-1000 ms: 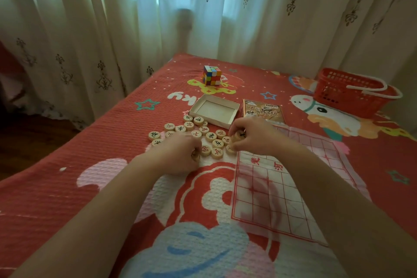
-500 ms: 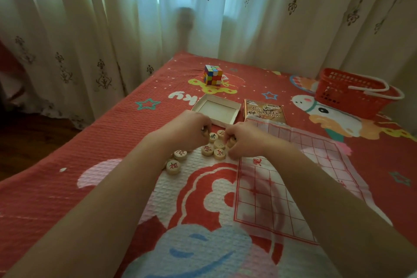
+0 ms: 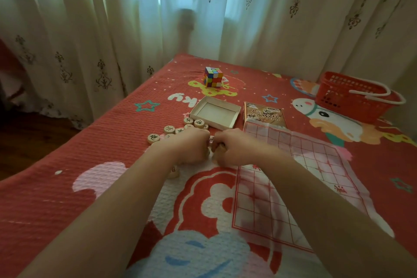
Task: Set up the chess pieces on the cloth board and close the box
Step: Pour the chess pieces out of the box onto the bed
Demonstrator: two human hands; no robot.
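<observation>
Both hands work the heap of wooden xiangqi discs (image 3: 178,130) on the red quilted bedspread (image 3: 90,142), knuckles nearly touching. Left hand (image 3: 191,147) is curled over the near edge of the heap, fingers folded under and narrow; whether they hold a disc I cannot tell, they are hidden by the back of the hand. Right hand (image 3: 232,149) is likewise curled, fingers pinched close around what looks like one or two pale discs at the thumb side – a judgement, not clear. Loose discs fan out just beyond and to the left of the left fingers, green characters up; one stray disc (image 3: 173,173) lies on the near side of the left wrist, half tucked under the forearm. The cloth board (image 3: 293,176) spreads to the right of the right fingers, wrinkled, its grid bare of pieces. The open box tray (image 3: 215,113) sits just beyond both sets of fingertips; the printed box lid (image 3: 264,115) lies beyond the right fingers, its near edge under the board's far edge. Risks, as I judge them: the soft bedspread lets discs tip or roll; a forearm sweep could knock the stray disc toward the bed edge – easily missed; dragging the right wrist across the thin cloth would bunch it and skew the grid; pinching several discs at once invites a drop.
</observation>
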